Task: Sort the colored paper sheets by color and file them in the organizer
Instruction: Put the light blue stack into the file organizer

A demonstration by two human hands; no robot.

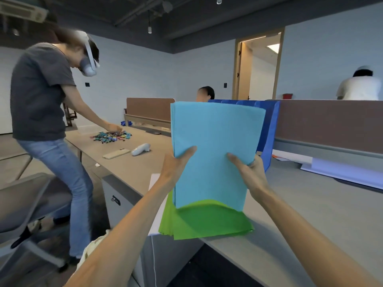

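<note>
**Two hands, two paper stacks, three other people**

Two bare hands show: one left hand (176, 164) and one right hand (250, 170). Between them they grip one stack of light blue paper sheets (215, 141), its sheets too tightly packed to count. Below the hands lies one fanned stack of green paper sheets (207, 222), likewise uncountable. Behind the right hand stands one blue pleated organizer (269, 125).

Left of the left hand are four single things:
- one beige flat phone (116, 153)
- one white handheld controller (141, 149)
- one heap of small multicoloured pieces (112, 136)
- one grey office chair (27, 201)

Three other people appear:
- one standing person in a grey shirt (39, 94), far left of the hands
- one seated person (205, 94), beyond the hands
- one person in a white top (359, 88), far right of the hands
</note>
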